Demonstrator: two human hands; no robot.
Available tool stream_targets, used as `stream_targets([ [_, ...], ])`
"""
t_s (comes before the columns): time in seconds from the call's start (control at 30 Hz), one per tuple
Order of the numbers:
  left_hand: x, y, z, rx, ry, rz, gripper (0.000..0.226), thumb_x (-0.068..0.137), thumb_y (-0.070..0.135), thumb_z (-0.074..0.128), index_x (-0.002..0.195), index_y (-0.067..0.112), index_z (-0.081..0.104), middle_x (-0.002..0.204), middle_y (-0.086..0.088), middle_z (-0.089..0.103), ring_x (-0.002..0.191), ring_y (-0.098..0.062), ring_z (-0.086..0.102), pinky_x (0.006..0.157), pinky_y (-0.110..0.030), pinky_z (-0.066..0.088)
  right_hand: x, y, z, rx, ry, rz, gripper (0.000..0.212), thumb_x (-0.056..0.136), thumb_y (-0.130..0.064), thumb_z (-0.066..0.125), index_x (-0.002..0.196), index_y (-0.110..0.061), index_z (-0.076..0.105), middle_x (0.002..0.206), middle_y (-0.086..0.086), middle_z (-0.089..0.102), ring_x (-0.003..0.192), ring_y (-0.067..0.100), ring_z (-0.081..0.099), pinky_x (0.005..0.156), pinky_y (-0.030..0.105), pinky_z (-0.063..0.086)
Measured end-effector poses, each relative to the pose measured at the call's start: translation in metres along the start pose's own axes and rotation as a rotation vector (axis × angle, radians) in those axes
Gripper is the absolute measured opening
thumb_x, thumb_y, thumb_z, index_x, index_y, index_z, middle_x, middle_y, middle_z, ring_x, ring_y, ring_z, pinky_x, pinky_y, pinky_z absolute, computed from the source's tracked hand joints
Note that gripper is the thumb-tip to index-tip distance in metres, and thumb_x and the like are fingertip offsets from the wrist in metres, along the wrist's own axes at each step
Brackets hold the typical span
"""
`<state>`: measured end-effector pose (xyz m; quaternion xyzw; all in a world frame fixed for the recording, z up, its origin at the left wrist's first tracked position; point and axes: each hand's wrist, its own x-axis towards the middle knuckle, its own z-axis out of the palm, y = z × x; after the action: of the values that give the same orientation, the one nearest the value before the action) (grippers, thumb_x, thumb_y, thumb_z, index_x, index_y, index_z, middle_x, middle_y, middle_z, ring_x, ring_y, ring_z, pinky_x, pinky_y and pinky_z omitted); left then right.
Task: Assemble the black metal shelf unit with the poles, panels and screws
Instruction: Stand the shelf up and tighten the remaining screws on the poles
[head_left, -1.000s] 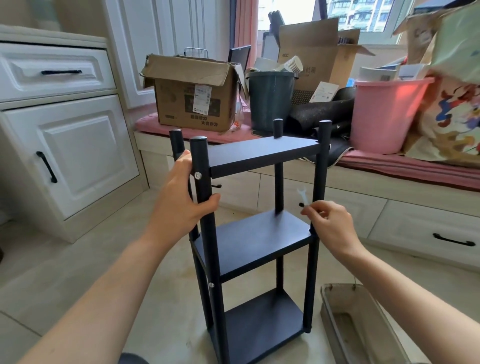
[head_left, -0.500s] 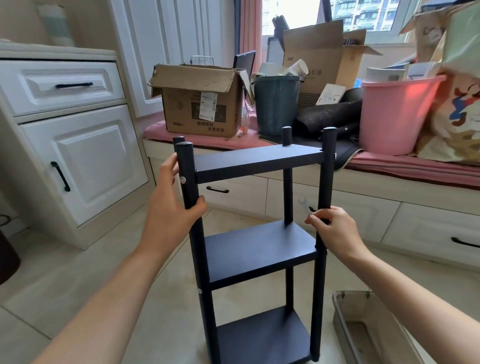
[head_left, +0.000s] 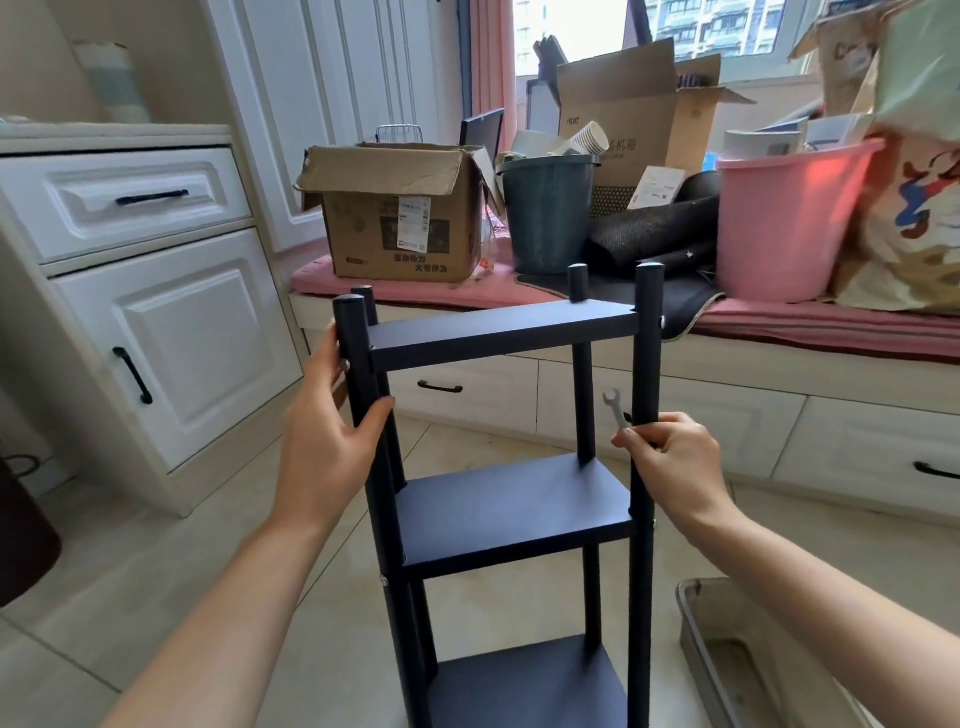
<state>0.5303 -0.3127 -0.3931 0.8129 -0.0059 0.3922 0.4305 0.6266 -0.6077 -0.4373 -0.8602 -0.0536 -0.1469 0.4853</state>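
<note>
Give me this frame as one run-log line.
shelf unit: upright, three panels mounted | left hand: grips front-left pole | right hand: pinches wrench at front-right pole

Both hands (head_left: 332, 447) on upright shelf unit (head_left: 511, 509)

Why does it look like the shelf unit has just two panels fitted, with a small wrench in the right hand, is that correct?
Not quite. The head view shows three panels fitted on the black metal shelf unit: top, middle and bottom. The small silver metal wrench is indeed in the right hand.

"AOC" is printed on the tall cardboard box (head_left: 618, 111); other labels are illegible.
</note>
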Motion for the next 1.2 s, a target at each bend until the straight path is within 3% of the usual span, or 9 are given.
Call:
stream_targets([
  [0.2,0.005,-0.004,0.008,-0.038,0.037,-0.025,0.078,0.091,0.000,0.069,0.155,0.024,0.031,0.126,0.051,0.044,0.130,0.012,0.046,0.110,-0.017,0.039,-0.007,-0.003,-0.008,0.011,0.034,-0.057,0.014,0.091,-0.014,0.068,0.088,-0.005,0.079,0.107,0.007,0.061,0.099,0.022,0.058,0.086,0.027,0.041],
  [0.3,0.006,-0.006,0.011,-0.063,0.050,-0.056,0.078,0.093,-0.001,0.066,0.155,0.028,0.030,0.122,0.056,0.045,0.127,0.015,0.046,0.106,-0.011,0.039,-0.011,-0.007,-0.014,-0.017,0.056,-0.127,0.010,0.089,-0.012,0.071,0.088,-0.005,0.078,0.102,0.004,0.059,0.093,0.021,0.058,0.079,0.017,0.040],
  [0.4,0.007,-0.010,0.013,-0.073,0.078,-0.114,0.078,0.093,0.001,0.066,0.157,0.026,0.027,0.135,0.042,0.046,0.132,0.006,0.046,0.112,-0.020,0.039,-0.016,-0.012,-0.017,-0.053,0.068,-0.217,0.008,0.087,-0.009,0.073,0.084,-0.004,0.078,0.099,0.002,0.055,0.083,0.016,0.057,0.071,0.005,0.037],
  [0.5,0.007,-0.017,0.013,-0.058,0.107,-0.174,0.079,0.093,0.002,0.068,0.156,0.023,0.027,0.148,0.012,0.046,0.137,-0.010,0.047,0.115,-0.037,0.039,-0.022,-0.016,-0.018,-0.103,0.064,-0.323,0.007,0.086,-0.008,0.074,0.082,-0.005,0.079,0.100,0.001,0.055,0.080,0.003,0.057,0.070,0.006,0.037],
  [0.63,0.009,-0.023,0.011,0.019,0.161,-0.233,0.079,0.093,0.003,0.068,0.157,0.019,0.025,0.154,0.000,0.044,0.140,-0.017,0.045,0.115,-0.045,0.039,-0.028,-0.022,-0.018,-0.129,0.042,-0.399,0.009,0.085,-0.011,0.076,0.078,-0.007,0.079,0.099,0.000,0.054,0.081,0.001,0.056,0.068,0.004,0.040],
  [0.8,0.010,-0.014,0.007,0.188,0.296,-0.259,0.088,0.094,-0.002,0.058,0.161,0.017,0.004,0.169,0.001,0.010,0.155,-0.017,0.005,0.121,-0.024,0.006,-0.041,-0.040,-0.009,-0.093,-0.047,-0.442,0.010,0.086,-0.013,0.075,0.077,-0.013,0.079,0.100,-0.006,0.052,0.081,-0.003,0.056,0.071,0.000,0.038],
  [0.9,0.008,0.006,0.008,0.314,0.319,-0.092,0.079,0.091,-0.004,0.055,0.159,0.016,0.021,0.168,0.003,0.011,0.154,-0.016,0.000,0.116,-0.009,0.000,-0.044,-0.050,-0.003,-0.085,-0.081,-0.425,0.014,0.088,-0.014,0.072,0.076,-0.013,0.079,0.102,-0.009,0.050,0.077,-0.002,0.056,0.069,0.000,0.037],
  [1.03,0.007,0.047,0.022,0.198,0.062,0.091,0.056,0.089,0.013,0.046,0.144,0.021,0.052,0.157,0.009,0.038,0.149,-0.006,0.023,0.127,-0.036,0.010,-0.044,-0.057,0.008,-0.130,-0.104,-0.442,0.017,0.090,-0.016,0.071,0.075,-0.013,0.078,0.104,-0.008,0.050,0.075,-0.002,0.054,0.066,-0.001,0.034],
  [1.2,-0.003,0.065,0.038,0.312,-0.108,0.147,0.068,0.094,0.061,0.035,0.153,0.028,0.036,0.157,0.011,0.037,0.149,-0.005,0.023,0.118,-0.025,-0.019,-0.048,-0.061,0.019,-0.164,-0.118,-0.532,0.015,0.090,-0.013,0.070,0.078,-0.012,0.079,0.112,-0.003,0.053,0.087,0.018,0.058,0.076,0.016,0.044],
])
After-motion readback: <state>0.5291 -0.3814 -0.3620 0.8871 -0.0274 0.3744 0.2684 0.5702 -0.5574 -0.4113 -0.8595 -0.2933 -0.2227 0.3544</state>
